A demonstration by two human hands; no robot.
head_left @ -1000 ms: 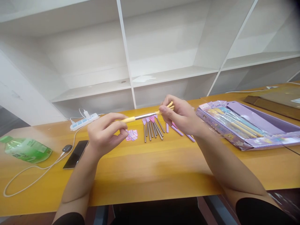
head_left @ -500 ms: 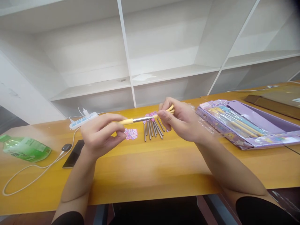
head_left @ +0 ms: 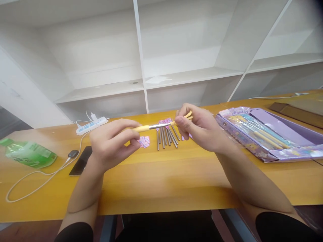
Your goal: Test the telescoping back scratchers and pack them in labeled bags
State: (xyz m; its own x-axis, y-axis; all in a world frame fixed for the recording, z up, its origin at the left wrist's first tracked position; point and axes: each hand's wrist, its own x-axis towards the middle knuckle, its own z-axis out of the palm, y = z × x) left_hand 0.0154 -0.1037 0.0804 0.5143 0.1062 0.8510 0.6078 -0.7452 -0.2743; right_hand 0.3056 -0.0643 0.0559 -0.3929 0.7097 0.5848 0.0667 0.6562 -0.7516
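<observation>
On the long table (head_left: 156, 181), a purple box (head_left: 280, 126) lies to the right. Over the middle, the left hand (head_left: 113, 139) and the right hand (head_left: 199, 127) are apart, each clamped on one end of a yellow stick (head_left: 160, 126) held between them. I judge it light and stiff: the thicker handle (head_left: 142, 128) looks the surest hold, the metal shaft (head_left: 154, 127) perhaps slippery, the thin prongs (head_left: 188, 115) easiest to bend

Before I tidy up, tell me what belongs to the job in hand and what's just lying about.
Likely the job's:
held yellow-and-metal rod
metal rods with pinkish heads
pink cards, perhaps
purple box, wrapped sticks

Seemingly just lying about:
green bottle
black phone
power strip
</observation>
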